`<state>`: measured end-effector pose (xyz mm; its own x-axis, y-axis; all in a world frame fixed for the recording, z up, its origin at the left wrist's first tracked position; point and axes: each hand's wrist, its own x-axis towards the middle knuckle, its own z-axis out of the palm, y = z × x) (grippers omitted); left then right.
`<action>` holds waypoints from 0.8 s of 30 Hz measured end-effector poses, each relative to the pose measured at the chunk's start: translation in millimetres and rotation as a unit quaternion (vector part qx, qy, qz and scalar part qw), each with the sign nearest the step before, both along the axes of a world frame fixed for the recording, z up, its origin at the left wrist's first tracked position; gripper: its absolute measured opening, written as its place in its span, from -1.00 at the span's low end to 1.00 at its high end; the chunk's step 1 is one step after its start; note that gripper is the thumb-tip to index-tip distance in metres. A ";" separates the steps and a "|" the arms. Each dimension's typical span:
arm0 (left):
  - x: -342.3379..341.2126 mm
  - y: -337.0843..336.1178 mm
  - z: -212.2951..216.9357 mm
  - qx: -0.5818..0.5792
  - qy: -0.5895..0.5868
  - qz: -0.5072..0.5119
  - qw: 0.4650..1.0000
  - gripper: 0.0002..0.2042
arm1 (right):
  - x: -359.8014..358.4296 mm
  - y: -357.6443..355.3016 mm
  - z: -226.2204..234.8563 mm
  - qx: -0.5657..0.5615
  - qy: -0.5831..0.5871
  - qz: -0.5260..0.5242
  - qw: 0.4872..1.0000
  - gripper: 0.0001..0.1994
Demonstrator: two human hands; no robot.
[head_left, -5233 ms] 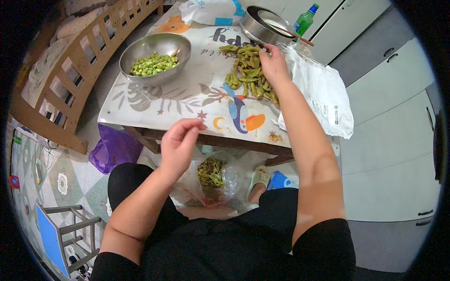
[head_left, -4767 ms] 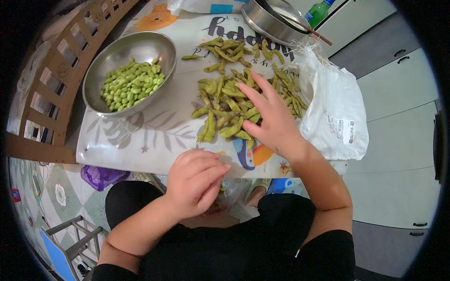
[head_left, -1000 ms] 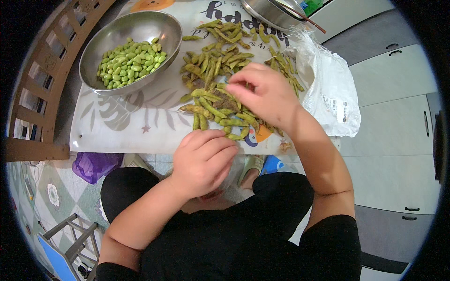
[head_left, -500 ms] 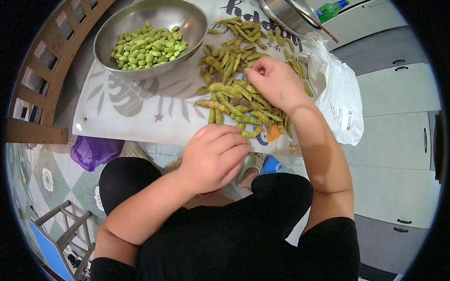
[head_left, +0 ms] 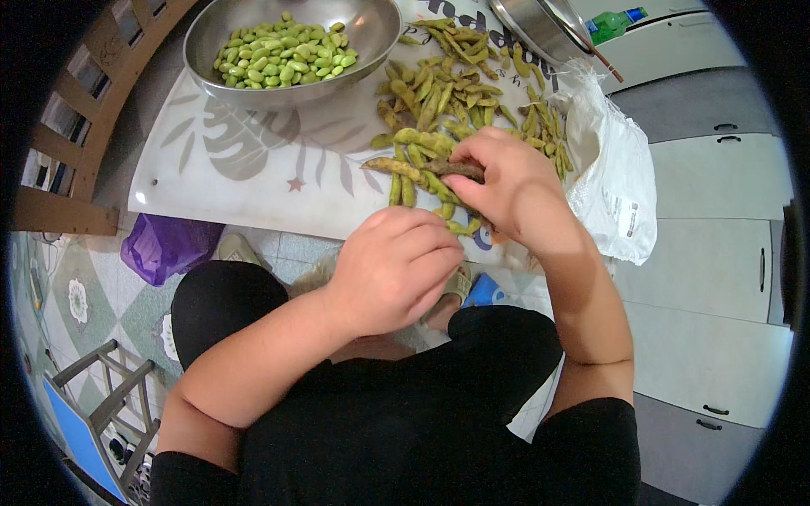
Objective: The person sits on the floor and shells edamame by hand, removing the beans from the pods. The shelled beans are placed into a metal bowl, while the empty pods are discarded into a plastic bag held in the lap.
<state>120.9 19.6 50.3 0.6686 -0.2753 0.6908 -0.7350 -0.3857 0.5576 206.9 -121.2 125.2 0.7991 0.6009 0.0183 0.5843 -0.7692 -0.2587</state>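
Note:
My right hand (head_left: 515, 181) is over the near part of a pile of green and yellowish edamame pods (head_left: 434, 97). Its thumb and fingers close on a dark brown pod (head_left: 456, 169) lying across the greener ones. Just off the table's near edge, my left hand (head_left: 396, 266) is curled, back of the hand up; whatever its fingers may hold is hidden. A steel bowl (head_left: 380, 42) at the far left of the table contains many shelled green beans (head_left: 283, 55).
The table has a pale printed cover (head_left: 253, 198). A white woven sack (head_left: 616, 181) lies at its right edge. Behind stand a steel pot (head_left: 531, 34) with chopsticks and a green bottle (head_left: 612, 25). A wooden chair (head_left: 72, 135) and purple bag (head_left: 169, 249) are at the left.
My right hand has moved nearer and down, from the middle of the pile onto the brown pod. The left hand stays curled by the edge. The view has shifted slightly.

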 end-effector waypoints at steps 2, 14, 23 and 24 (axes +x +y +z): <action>-1.0 1.2 2.4 0.002 0.006 -0.007 1.000 -0.80 | 2.3 0.3 0.8 -0.045 -0.009 -0.003 0.999 -0.82; -1.7 6.0 5.4 0.013 -0.008 0.024 1.000 -0.81 | 2.6 -4.1 2.4 -0.175 -0.034 -0.026 0.984 -0.85; 21.3 41.7 10.3 0.123 0.055 0.307 0.942 -0.88 | 0.8 -4.2 0.9 -0.150 -0.024 -0.009 0.988 -0.84; 21.3 42.1 10.4 0.121 0.054 0.307 0.943 -0.90 | 1.9 -5.4 0.4 -0.126 -0.020 -0.003 0.992 -0.84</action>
